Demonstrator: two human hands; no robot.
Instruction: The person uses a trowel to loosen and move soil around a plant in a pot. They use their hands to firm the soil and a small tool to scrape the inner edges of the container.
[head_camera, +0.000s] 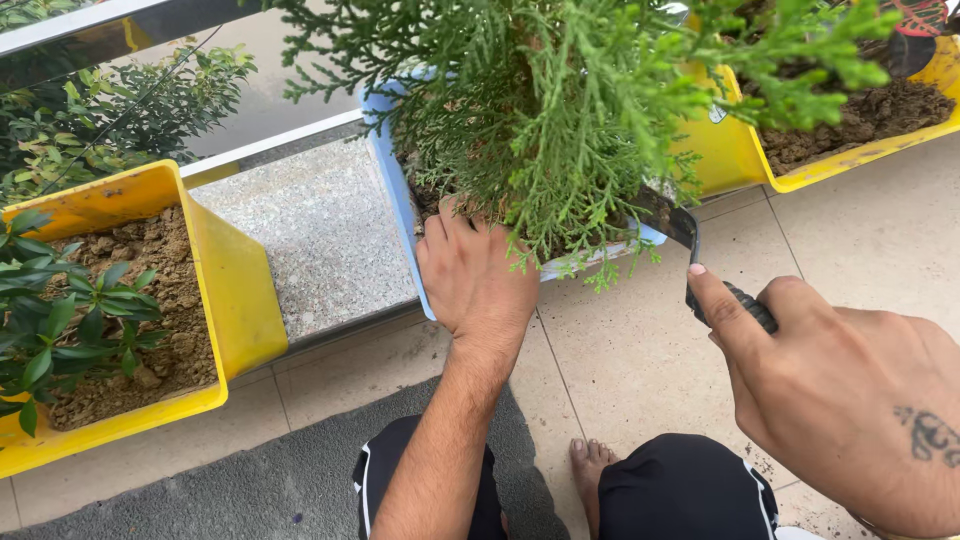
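A feathery green conifer (560, 110) grows in a light-blue planter (392, 190) in front of me. My left hand (475, 275) rests over the planter's near rim, fingers reaching into the soil under the foliage. My right hand (830, 390) grips the black handle of a small trowel (688, 240), index finger stretched along it. The trowel's dark blade points into the planter's right side, partly hidden by the branches.
A yellow planter (235, 290) with soil and a small leafy plant stands at the left. Another yellow planter (740, 160) with soil sits at the upper right. Between them lies a speckled stone ledge (320, 230). Tiled floor, a dark mat and my knees are below.
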